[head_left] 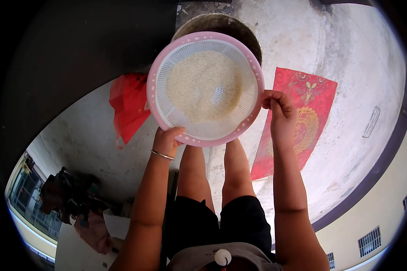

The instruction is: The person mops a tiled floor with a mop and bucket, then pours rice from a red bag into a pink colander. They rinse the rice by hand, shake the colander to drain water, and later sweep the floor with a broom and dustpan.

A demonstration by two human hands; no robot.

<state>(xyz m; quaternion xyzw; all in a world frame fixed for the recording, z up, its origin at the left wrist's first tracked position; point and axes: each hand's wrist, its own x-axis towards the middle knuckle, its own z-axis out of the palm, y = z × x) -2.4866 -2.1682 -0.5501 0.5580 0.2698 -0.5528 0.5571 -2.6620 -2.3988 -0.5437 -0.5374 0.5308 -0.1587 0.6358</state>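
Note:
A round white plastic colander (152, 92) with a pink, star-patterned rim is held out in front of me, above my legs. Pale grains that look like rice (194, 83) cover much of its bottom, and a patch of bare mesh shows right of the middle. My left hand (167, 139), with a bangle at the wrist, grips the lower left rim, thumb on top. At the right rim, the fingers of my right hand (281, 106) are closed against the edge; their tips are partly hidden.
Behind the colander stands a large round container (215, 19), partly covered by it. A red bag (129, 106) lies to the left. On the right, a red sheet with gold print (303, 104) lies on the concrete floor (352, 90). Dark clutter (68, 194) sits at lower left.

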